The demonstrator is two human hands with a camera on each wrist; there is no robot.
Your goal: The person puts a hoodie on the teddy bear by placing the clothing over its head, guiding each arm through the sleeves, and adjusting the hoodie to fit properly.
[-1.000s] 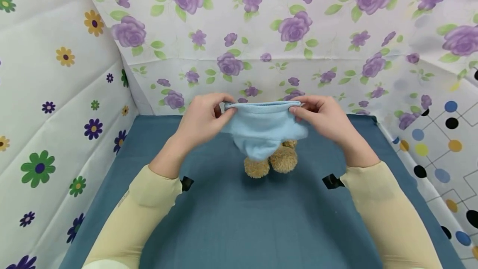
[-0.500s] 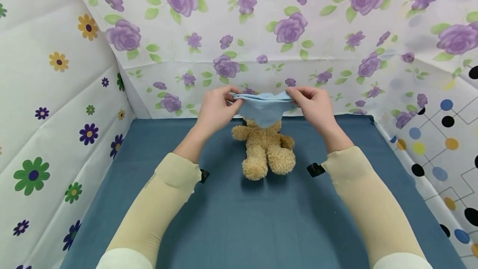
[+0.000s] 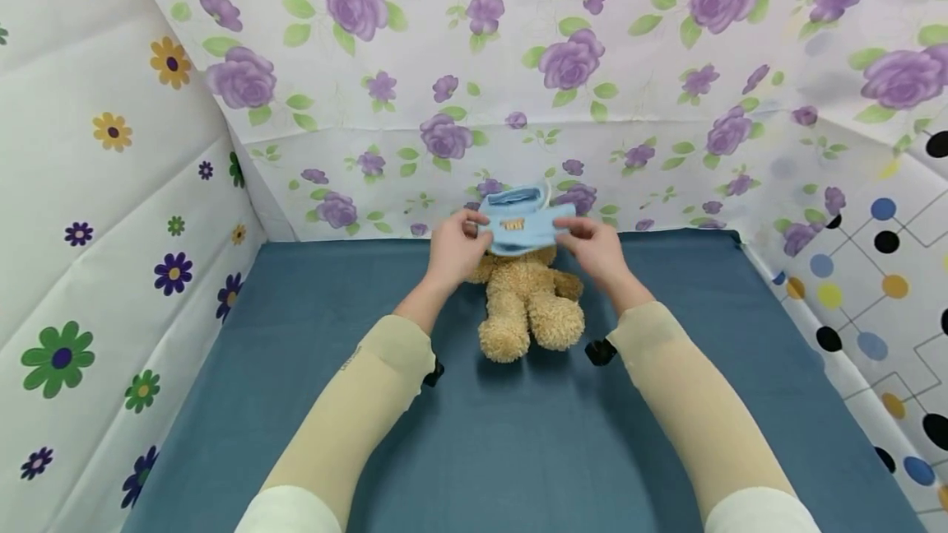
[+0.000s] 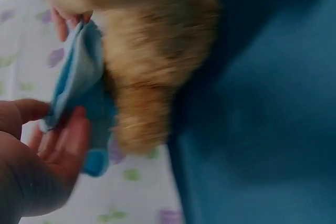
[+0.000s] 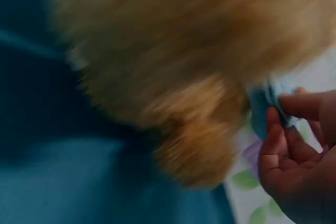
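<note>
A small light-blue doll shirt (image 3: 535, 224) with a tan print on its front covers the head of a brown teddy bear (image 3: 521, 294). The bear's head is mostly hidden; its body, arms and legs show below. My left hand (image 3: 455, 252) pinches the shirt's left edge between thumb and fingers. At the opposite edge, my right hand (image 3: 598, 252) pinches the cloth. In the left wrist view the shirt (image 4: 79, 87) hangs with its opening spread beside the blurred bear (image 4: 152, 40). The right wrist view has the cloth (image 5: 261, 111) between thumb and fingertips.
A blue cloth (image 3: 474, 451) covers the table. Behind the bear rises a white sheet with purple roses (image 3: 444, 138). Patterned sheets also stand at the left (image 3: 111, 212) and right (image 3: 852, 294). A small black device (image 3: 600, 352) juts from the right cuff.
Both hands have drawn closer together and lowered the shirt over the bear's head. The shirt has turned so its printed front shows, and the bear's body has come into view.
</note>
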